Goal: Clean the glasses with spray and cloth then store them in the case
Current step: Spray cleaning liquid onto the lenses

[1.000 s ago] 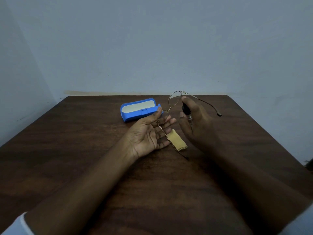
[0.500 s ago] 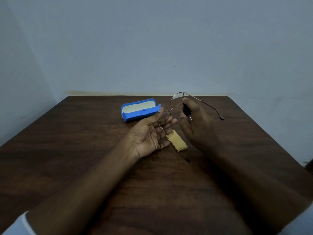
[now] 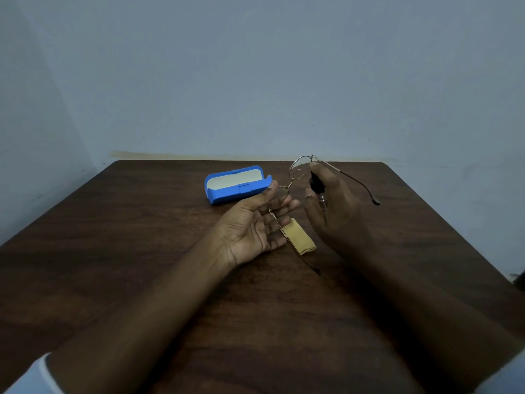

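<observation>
A blue case (image 3: 237, 184) lies open on the dark wooden desk (image 3: 142, 237), pale lining up and hinged lid toward the far edge. That edge runs just behind the case, where the desk meets a grey-blue wall (image 3: 255, 81).

Just to the right of the case, the left hand (image 3: 252, 223) is turned palm up. Its thumb tip is close to the case's right end, though I cannot tell whether it touches. The fingers (image 3: 284, 210) are nearly straight and slightly spread. The thumb and forefinger pinch the nearer lens rim of the thin metal glasses (image 3: 297, 169).

The glasses are off the desk and tilted. Their other lens stands higher, to the right of the case and level with its lid. One temple runs down across the left fingers toward the person. The other reaches right, well away from the case, and its dark tip hangs over wood short of the desk's right edge.

The right hand (image 3: 338, 206) is further right of the case, and its fingers are curled round a small spray bottle (image 3: 314, 182). The forefinger lies over the bottle's black cap, which is next to the raised lens.

A folded yellow cloth (image 3: 299, 236) lies flat on the desk, nearer the person than the case and below the gap between the hands. The lower temple crosses its left edge.

Left of the case, a broad stretch of wood runs to the desk's slanting left edge. A wider stretch lies between the case and the near edge, crossed only by the two forearms.
</observation>
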Tool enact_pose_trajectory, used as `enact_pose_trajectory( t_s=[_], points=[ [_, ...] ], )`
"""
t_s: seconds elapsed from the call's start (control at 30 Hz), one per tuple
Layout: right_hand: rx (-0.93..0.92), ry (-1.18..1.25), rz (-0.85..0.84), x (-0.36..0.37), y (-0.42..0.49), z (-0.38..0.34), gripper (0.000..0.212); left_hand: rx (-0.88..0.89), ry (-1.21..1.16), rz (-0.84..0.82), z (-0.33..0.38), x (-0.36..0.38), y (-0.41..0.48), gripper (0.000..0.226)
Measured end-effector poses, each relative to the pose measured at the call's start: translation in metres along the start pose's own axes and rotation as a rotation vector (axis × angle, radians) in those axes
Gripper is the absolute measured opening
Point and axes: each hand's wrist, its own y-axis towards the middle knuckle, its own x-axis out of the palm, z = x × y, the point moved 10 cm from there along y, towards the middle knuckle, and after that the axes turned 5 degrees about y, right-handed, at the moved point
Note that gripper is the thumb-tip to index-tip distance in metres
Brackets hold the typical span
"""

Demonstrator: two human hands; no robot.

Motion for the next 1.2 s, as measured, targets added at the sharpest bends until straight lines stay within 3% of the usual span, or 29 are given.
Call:
enact_pose_trajectory(
  t_s=[0.17, 0.27, 0.4, 0.57, 0.73, 0.83, 0.9, 0.97, 1.03, 1.2],
  points=[
    [-0.016, -0.006, -0.014, 0.002, 0.002, 0.002, 0.049, 0.014, -0.001, -0.005, 0.003, -0.001, 0.001, 0.045],
    [0.111, -0.056, -0.085, 0.006, -0.002, 0.018, 0.050, 0.089, 0.009, 0.022, 0.019, -0.009, -0.001, 0.044],
    [0.196, -0.058, -0.145, 0.003, 0.000, 0.033, 0.049, 0.323, 0.087, 0.145, 0.061, -0.031, -0.014, 0.049],
    [0.333, 0.036, -0.058, -0.029, 0.007, 0.055, 0.045, 0.715, 0.240, 0.328, 0.112, -0.053, -0.043, 0.035],
    [0.353, 0.094, 0.008, -0.055, 0.016, 0.057, 0.043, 0.949, 0.606, 0.463, 0.133, -0.058, -0.064, 0.048],
    [0.333, 0.156, -0.056, -0.049, 0.018, 0.048, 0.043, 1.091, 0.909, 0.551, 0.139, -0.047, -0.077, 0.050],
    [0.325, 0.184, -0.165, -0.034, 0.015, 0.040, 0.044, 1.097, 0.973, 0.537, 0.138, -0.044, -0.075, 0.049],
    [0.337, 0.245, -0.233, -0.023, 0.012, 0.034, 0.046, 1.025, 0.852, 0.454, 0.134, -0.049, -0.066, 0.045],
    [0.356, 0.320, -0.252, -0.019, 0.011, 0.030, 0.046, 0.951, 0.746, 0.388, 0.131, -0.053, -0.059, 0.039],
    [0.368, 0.363, -0.283, -0.018, 0.012, 0.025, 0.046, 0.894, 0.767, 0.313, 0.127, -0.051, -0.053, 0.031]
  ],
)
